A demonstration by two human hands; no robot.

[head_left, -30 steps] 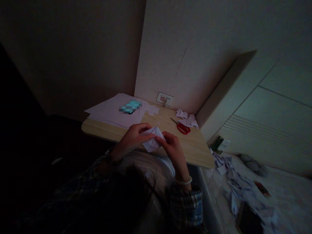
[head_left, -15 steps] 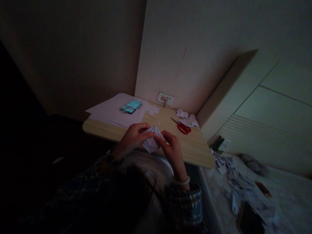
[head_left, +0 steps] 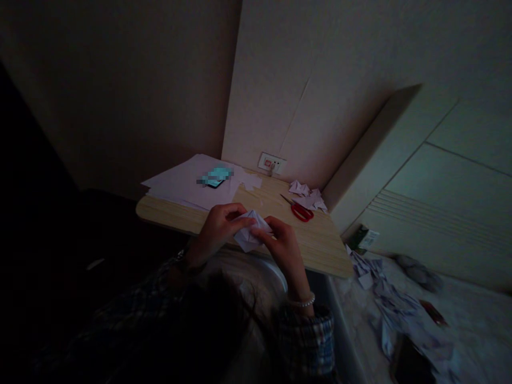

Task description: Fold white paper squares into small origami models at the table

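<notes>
A folded white paper piece (head_left: 248, 230) is held between both my hands just above the near edge of a light wooden table (head_left: 320, 242). My left hand (head_left: 216, 228) pinches its left side, fingers curled over the top. On the right side, my right hand (head_left: 281, 247) grips it with thumb and fingers closed. A watch shows on my left wrist and a bead bracelet on my right.
Red-handled scissors (head_left: 299, 209) lie to the right on the table beside several folded paper pieces (head_left: 307, 195). White sheets (head_left: 188, 184) with a phone (head_left: 215, 176) on them cover the far left. A wall socket (head_left: 271, 162) is behind. Paper scraps (head_left: 384, 298) litter the bed at right.
Both hands kept hold of the paper and shifted slightly, pressing its folds closer together. Nothing else on the table moved.
</notes>
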